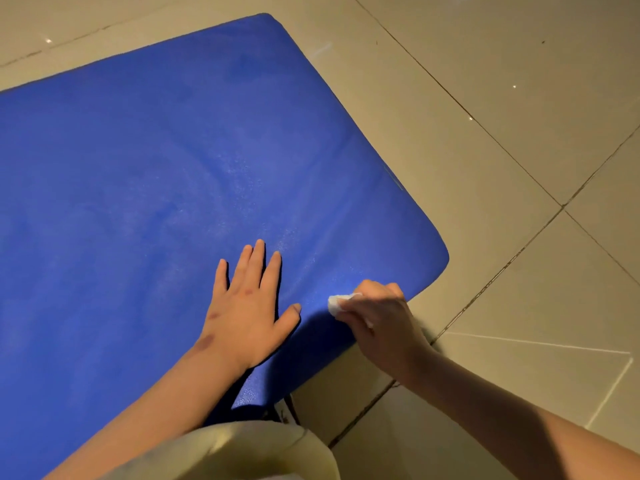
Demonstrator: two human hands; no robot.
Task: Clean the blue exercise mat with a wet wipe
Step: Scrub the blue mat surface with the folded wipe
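Observation:
The blue exercise mat (166, 161) lies flat on the tiled floor and fills the left and middle of the view. My left hand (247, 306) rests flat on the mat with its fingers spread, near the mat's near edge. Just to its right, my right hand (379, 317) grips a crumpled white wet wipe (335, 303) and holds it against the mat close to the rounded near-right corner. Only a small part of the wipe shows past my fingers.
Beige floor tiles (502, 133) with dark grout lines surround the mat on the right and at the back. A pale yellow garment (242, 452) covers my knee at the bottom middle, beside the mat's near edge.

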